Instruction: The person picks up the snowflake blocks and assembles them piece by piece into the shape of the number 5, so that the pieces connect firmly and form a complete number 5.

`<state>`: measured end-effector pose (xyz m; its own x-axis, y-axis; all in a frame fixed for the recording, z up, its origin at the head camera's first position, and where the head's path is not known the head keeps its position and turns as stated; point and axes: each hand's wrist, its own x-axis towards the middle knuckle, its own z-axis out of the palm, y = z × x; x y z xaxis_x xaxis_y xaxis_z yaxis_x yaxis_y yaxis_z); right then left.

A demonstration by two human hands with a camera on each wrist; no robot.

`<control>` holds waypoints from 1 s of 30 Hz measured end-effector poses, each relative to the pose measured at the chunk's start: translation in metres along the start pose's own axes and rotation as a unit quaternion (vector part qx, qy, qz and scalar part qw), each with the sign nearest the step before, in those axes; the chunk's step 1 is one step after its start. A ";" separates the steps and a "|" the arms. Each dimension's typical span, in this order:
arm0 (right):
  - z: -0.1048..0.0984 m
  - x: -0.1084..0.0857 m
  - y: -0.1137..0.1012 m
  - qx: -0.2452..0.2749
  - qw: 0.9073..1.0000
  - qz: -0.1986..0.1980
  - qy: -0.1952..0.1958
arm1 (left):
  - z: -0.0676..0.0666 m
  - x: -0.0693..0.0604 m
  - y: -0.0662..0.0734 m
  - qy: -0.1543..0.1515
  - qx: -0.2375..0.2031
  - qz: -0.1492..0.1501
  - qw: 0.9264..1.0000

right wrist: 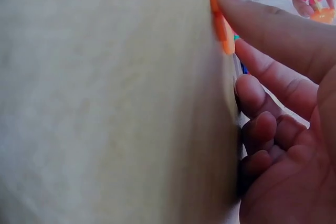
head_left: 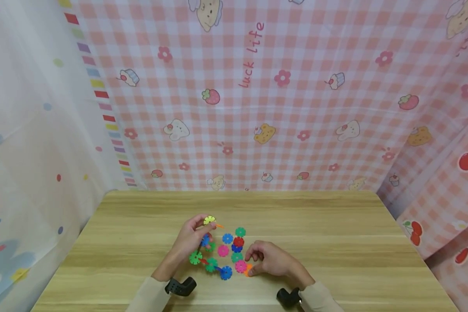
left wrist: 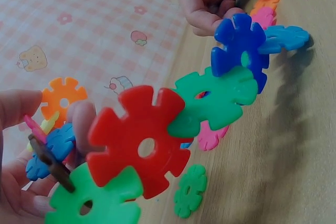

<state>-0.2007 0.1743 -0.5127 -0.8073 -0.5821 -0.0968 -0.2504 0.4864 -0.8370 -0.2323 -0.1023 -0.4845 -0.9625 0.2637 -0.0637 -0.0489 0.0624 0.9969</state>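
Observation:
My left hand (head_left: pixel 190 238) pinches the upper end of a chain of interlocked notched discs, by a yellow disc (head_left: pixel 209 220) and an orange one (left wrist: pixel 74 94). From there the chain runs through a brown disc (left wrist: pixel 50 163), a red disc (left wrist: pixel 118 137), green ones and a dark blue disc (left wrist: pixel 228 51) to a light blue disc (left wrist: pixel 289 39). At the right of the loose discs, my right hand (head_left: pixel 274 260) has its thumb on an orange disc (right wrist: pixel 223 27) lying on the table, the index fingertip close to its edge and the other fingers bent.
Between the hands lie several loose discs, among them a pink one (head_left: pixel 223 250), a red one (head_left: pixel 238 242) and a green one (head_left: pixel 240 232). Another pink disc (head_left: pixel 240 266) lies beside the right fingertips. A checked curtain (head_left: pixel 296 108) hangs behind the wooden table (head_left: pixel 355 242).

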 end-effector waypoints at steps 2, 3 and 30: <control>0.000 0.000 0.000 0.001 1.000 0.005 0.001 | -0.001 0.000 -0.001 -0.002 -0.003 0.000 1.000; 0.001 0.000 0.000 0.001 1.000 0.008 0.002 | -0.001 0.000 -0.001 -0.003 -0.005 0.001 1.000; -0.004 0.004 -0.006 0.013 0.993 0.019 0.119 | 0.001 -0.004 0.000 -0.006 -0.014 0.003 1.000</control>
<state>-0.2041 0.1715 -0.5056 -0.9201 -0.3916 -0.0021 -0.2053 0.4871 -0.8489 -0.2279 -0.1021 -0.4847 -0.9597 0.2752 -0.0577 -0.0502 0.0344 0.9981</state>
